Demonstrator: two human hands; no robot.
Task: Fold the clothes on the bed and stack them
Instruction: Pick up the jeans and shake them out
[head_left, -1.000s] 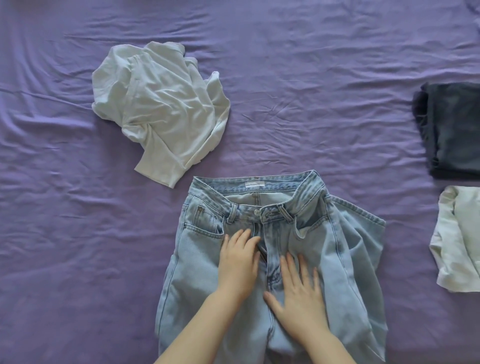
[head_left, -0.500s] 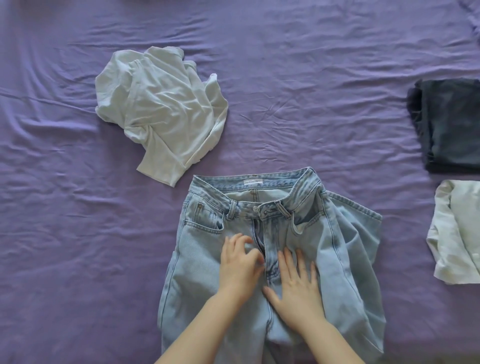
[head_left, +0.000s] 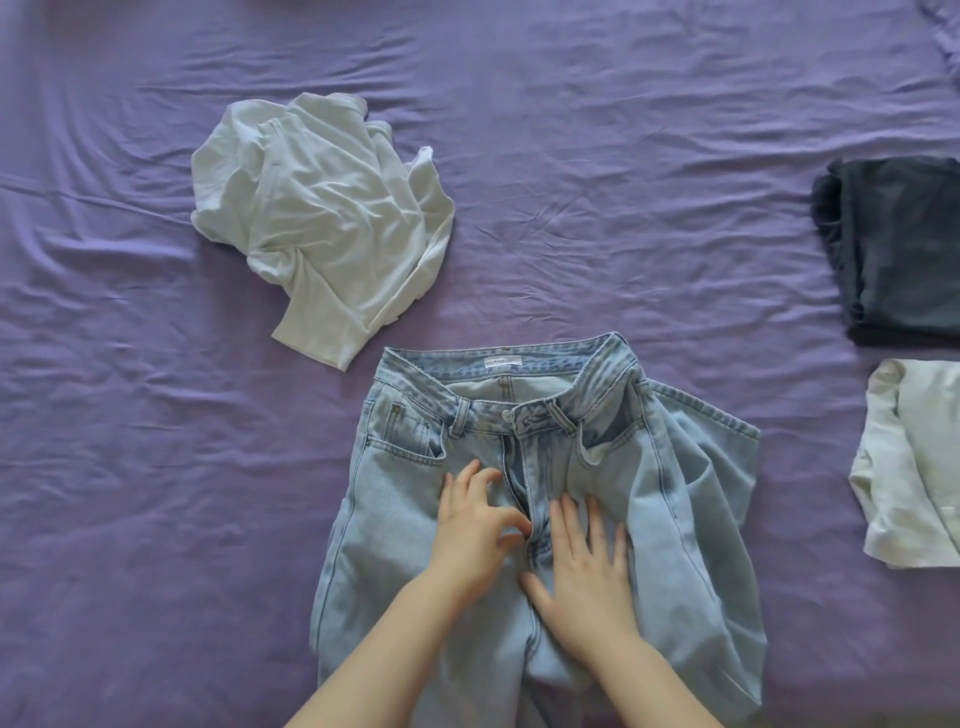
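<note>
Light blue jeans (head_left: 387, 525) lie front-up on the purple bed sheet (head_left: 623, 156), waistband away from me, fly open below the button. One leg bunches up along the right side. My left hand (head_left: 475, 525) rests left of the fly, its fingers curled and pinching the denim at the zipper edge. Just right of the fly, my right hand (head_left: 587, 577) presses flat on the denim with straight, spread fingers. A crumpled white T-shirt (head_left: 322, 223) lies unfolded at the upper left, apart from the jeans.
At the right edge a folded dark garment (head_left: 898, 249) lies above a folded pale cream garment (head_left: 914, 467), both partly cut off by the frame. Wrinkled sheet stretches around the jeans on the left and far side.
My left hand's fingers have gone from flat to curled at the fly and drawn back a little. The right hand stays flat, shifted slightly toward me.
</note>
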